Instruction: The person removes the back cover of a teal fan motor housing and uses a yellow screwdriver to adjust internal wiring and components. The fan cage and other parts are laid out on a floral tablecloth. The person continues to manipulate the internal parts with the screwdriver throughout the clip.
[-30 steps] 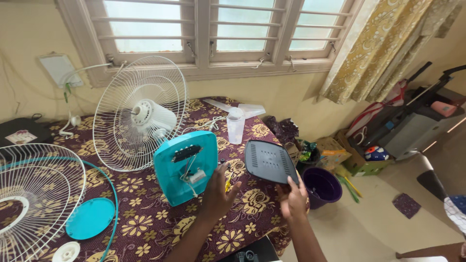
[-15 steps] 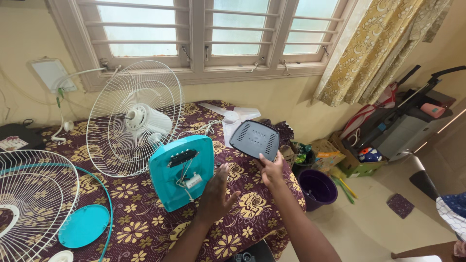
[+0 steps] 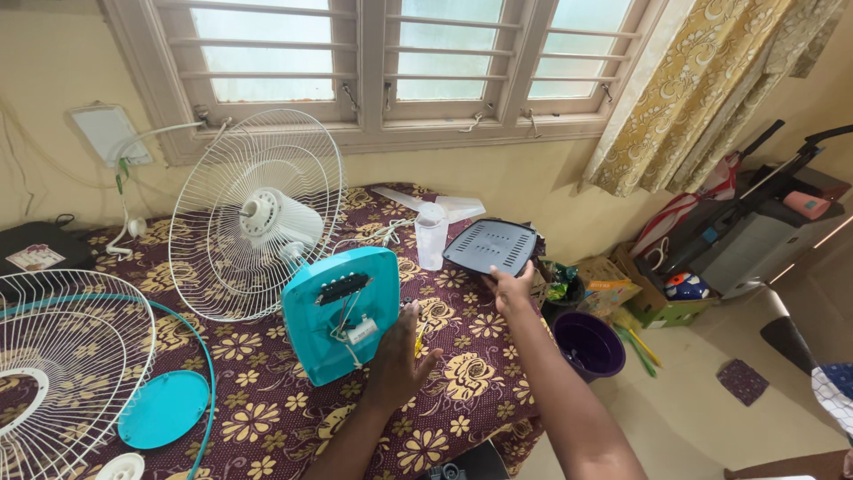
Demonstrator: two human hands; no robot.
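Currently: your left hand (image 3: 398, 363) splayed loose beside one teal fan base (image 3: 342, 313); right hand (image 3: 510, 289) fingers grasping one dark vented cover (image 3: 491, 246) — two wire fan guards (image 3: 256, 213).

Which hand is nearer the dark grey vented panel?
Right. The right hand grips the dark grey vented panel at its lower edge; the left hand rests beside the teal fan base.

Yellow cardboard box (image 3: 607, 269) at centre right of frame, white rectangular label (image 3: 34, 258) on black object at far left edge, white wall-mounted panel (image 3: 108, 133) upper left
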